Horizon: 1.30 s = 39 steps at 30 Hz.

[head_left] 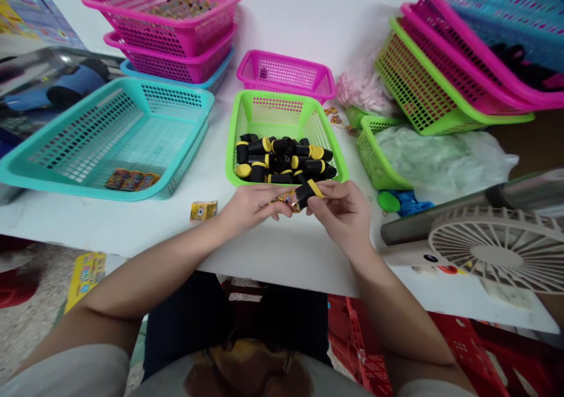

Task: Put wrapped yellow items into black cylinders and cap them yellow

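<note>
Both my hands meet just in front of the green basket (339, 168). In the fingers of my left hand (253, 208) is a small printed wrapper (288, 198), orange and shiny. My right hand (341, 212) pinches a black tube with a yellow rim (307, 194), whose left end touches or overlaps the wrapper; I cannot tell whether the wrapper is inside or around it. Behind them, the green basket holds many similar black tubes with yellow caps (282, 156). A small yellow printed packet (203, 210) lies on the table left of my left wrist.
At the left stands a turquoise basket (185, 133) with several orange printed pieces (132, 180). Pink baskets (176, 33) are stacked behind it. Another pink basket (286, 71) is at the back. Tilted stacked baskets (423, 86), plastic bags (445, 156) and a fan (496, 255) crowd the right.
</note>
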{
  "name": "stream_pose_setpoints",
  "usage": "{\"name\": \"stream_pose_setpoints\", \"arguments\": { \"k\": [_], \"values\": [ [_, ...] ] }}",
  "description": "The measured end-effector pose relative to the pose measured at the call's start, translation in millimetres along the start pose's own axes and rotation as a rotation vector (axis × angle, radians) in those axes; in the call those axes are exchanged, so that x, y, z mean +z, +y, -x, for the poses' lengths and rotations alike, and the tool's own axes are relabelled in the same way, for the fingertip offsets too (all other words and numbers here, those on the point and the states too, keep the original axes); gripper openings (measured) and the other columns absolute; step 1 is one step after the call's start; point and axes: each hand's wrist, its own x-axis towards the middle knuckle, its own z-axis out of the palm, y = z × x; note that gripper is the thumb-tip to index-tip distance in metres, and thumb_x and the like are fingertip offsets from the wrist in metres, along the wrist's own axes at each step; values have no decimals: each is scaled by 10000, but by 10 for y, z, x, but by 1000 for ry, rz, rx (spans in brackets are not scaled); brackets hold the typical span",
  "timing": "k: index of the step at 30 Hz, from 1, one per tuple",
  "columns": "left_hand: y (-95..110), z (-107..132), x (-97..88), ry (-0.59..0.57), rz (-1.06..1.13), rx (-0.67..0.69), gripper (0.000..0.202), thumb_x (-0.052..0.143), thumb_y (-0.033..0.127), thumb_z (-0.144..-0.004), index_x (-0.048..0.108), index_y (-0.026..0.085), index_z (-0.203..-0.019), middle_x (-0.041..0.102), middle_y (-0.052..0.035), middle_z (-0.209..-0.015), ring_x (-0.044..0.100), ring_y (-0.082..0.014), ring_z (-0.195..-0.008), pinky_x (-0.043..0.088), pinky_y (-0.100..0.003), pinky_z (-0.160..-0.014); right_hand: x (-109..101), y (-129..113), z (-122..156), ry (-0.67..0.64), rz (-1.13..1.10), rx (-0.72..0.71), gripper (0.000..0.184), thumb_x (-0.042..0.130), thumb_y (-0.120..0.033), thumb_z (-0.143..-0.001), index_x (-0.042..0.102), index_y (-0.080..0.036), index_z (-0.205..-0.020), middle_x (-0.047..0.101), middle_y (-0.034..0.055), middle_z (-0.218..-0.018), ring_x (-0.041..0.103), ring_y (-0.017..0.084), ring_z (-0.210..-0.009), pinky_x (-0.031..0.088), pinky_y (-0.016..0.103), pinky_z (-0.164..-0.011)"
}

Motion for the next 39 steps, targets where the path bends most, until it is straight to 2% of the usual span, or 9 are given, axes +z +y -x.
{"name": "stream_pose_setpoints", "arguments": {
  "k": [4,9,13,20,23,28,32,35,39],
  "values": [
    [56,-23,32,33,16,21,295,739,451,-919,817,166,-921,755,-30,-741,657,-117,-633,519,-200,-592,-41,36,4,-33,64,-102,229,837,-365,-821,638,-256,-857,749,16,-989,701,115,-729,629,266,-627],
    [93,-16,46,-1,102,-48,287,763,369,-880,814,144,-1049,764,-26,-797,652,-113,-672,504,-185,-608,-101,76,-21,-170,150,-288,243,848,-227,-794,704,-318,-968,747,15,-1050,739,164,-919,636,317,-748],
    [95,-2,38,19,140,-91,360,801,381,-859,808,168,-1149,797,-21,-875,680,-115,-708,532,-182,-654,-81,105,-9,-175,146,-309,337,822,-215,-832,712,-364,-1113,759,16,-1076,749,179,-1008,642,334,-809],
    [132,10,95,81,71,39,245,762,344,-905,822,136,-1021,755,-4,-742,633,-84,-622,513,-155,-615,-74,150,82,-62,275,-311,163,794,-321,-889,733,-309,-1039,789,25,-990,774,193,-966,666,357,-817],
    [113,13,128,64,133,-21,274,753,366,-908,820,129,-1026,741,-2,-733,604,-75,-604,487,-150,-579,-82,193,52,-80,300,-391,182,751,-306,-930,710,-297,-1107,784,36,-1054,773,178,-967,660,324,-790],
    [44,21,144,133,418,-193,464,876,447,-772,818,154,-1127,773,-23,-853,658,-114,-706,569,-217,-700,-47,205,-18,-140,503,-603,324,572,-443,-1025,602,-359,-1337,723,60,-1273,704,248,-1188,592,502,-1014],
    [40,39,153,138,613,-230,803,912,369,-746,618,198,-1473,737,16,-789,659,-108,-685,565,-230,-698,34,126,29,-231,641,-586,653,627,-554,-959,416,-306,-1525,688,105,-1338,666,295,-1237,556,536,-1029],
    [48,36,194,118,726,-240,1019,895,320,-777,360,226,-1639,716,33,-792,647,-97,-666,528,-213,-662,88,85,75,-202,688,-597,708,720,-436,-895,401,-307,-1513,685,99,-1327,670,295,-1220,535,537,-1032],
    [46,30,256,17,858,-159,996,905,310,-774,321,284,-1580,707,24,-935,658,-81,-706,504,-197,-661,123,109,112,-177,667,-680,723,688,-264,-875,394,-324,-1533,696,78,-1299,675,274,-1163,525,487,-991]
  ]
}}
